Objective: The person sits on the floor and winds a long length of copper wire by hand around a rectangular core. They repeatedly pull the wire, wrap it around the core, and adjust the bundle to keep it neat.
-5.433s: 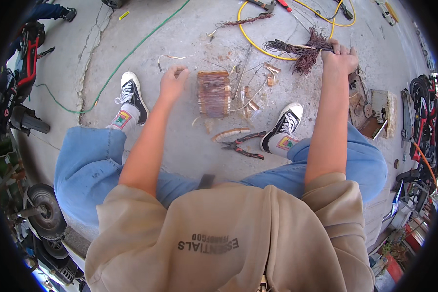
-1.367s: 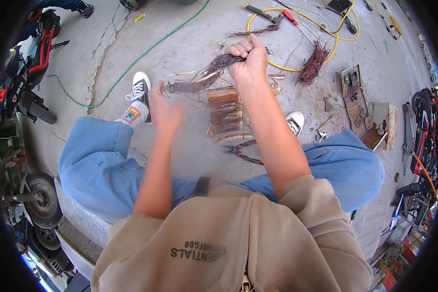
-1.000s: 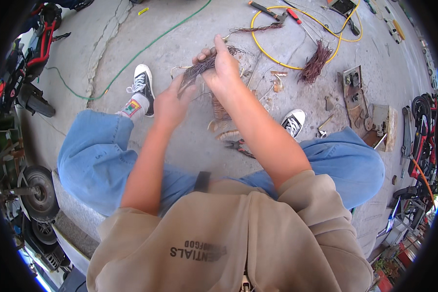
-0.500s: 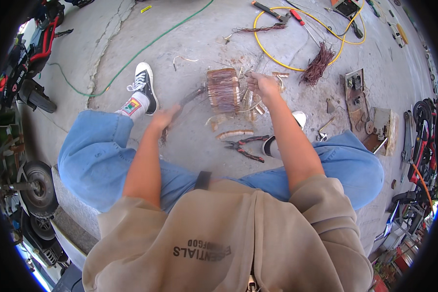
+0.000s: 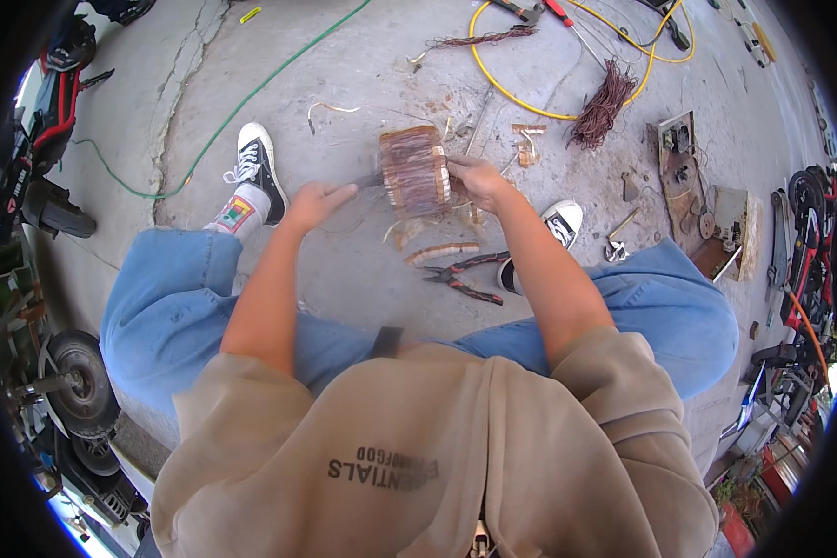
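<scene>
A copper wire coil block (image 5: pixel 409 167) with pale strips along its edges is between my hands. My left hand (image 5: pixel 327 197) is closed on a dark elongated piece (image 5: pixel 369 181) that reaches to the coil's left side; what it is I cannot make out. My right hand (image 5: pixel 472 179) has its fingers curled at the coil's right end, gripping it or something on it. Loose insulation strips (image 5: pixel 437 250) and red-handled pliers (image 5: pixel 458 279) lie just below. A reddish wire bundle (image 5: pixel 602 104) lies to the upper right.
Around me are a yellow hose (image 5: pixel 521 104), a hammer (image 5: pixel 521 11), a screwdriver (image 5: pixel 558 13), a green hose (image 5: pixel 251 98) and an opened metal housing (image 5: pixel 679 153). Scooters (image 5: pixel 60 112) line both sides. A person's shoe (image 5: pixel 132 9) shows at the top left. My legs frame the work area.
The wire bundle my hands held a second ago is no longer plainly visible. My left hand has risen toward the coil; my right hand has moved down and left onto its right end.
</scene>
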### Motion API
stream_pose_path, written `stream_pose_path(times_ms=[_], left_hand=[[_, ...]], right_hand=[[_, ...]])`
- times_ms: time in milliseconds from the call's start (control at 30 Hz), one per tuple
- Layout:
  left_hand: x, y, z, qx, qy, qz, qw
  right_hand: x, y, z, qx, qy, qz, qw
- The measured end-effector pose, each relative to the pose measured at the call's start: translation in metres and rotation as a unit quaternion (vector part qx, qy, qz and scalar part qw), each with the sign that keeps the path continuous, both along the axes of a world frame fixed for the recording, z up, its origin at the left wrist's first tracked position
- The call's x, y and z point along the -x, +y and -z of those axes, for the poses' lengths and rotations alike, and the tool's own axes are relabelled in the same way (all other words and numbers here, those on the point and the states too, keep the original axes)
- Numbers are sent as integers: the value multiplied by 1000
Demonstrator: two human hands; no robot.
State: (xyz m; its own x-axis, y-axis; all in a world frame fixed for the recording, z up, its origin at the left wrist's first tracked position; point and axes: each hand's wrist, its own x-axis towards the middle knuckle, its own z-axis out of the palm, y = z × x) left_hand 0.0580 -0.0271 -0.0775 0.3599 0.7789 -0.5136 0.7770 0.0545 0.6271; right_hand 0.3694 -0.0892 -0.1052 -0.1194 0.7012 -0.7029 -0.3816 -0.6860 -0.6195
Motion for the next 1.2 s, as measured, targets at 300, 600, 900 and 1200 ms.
stream_pose_path(times_ms=[300,600,900,1200], left_hand=[[-66,16,105,-60,-18,-38,997],[-71,29,42,-61,-184,-293,936],[-180,28,-63,-461,-79,45,883],[-129,82,-150,144,-236,108,955]], right_hand=[[-8,-8,12,17,-44,21,999],[-107,-1,-16,94,-169,228,954],[-180,5,-198,-188,-326,385,842],[-88,21,-258,-435,-270,276,813]])
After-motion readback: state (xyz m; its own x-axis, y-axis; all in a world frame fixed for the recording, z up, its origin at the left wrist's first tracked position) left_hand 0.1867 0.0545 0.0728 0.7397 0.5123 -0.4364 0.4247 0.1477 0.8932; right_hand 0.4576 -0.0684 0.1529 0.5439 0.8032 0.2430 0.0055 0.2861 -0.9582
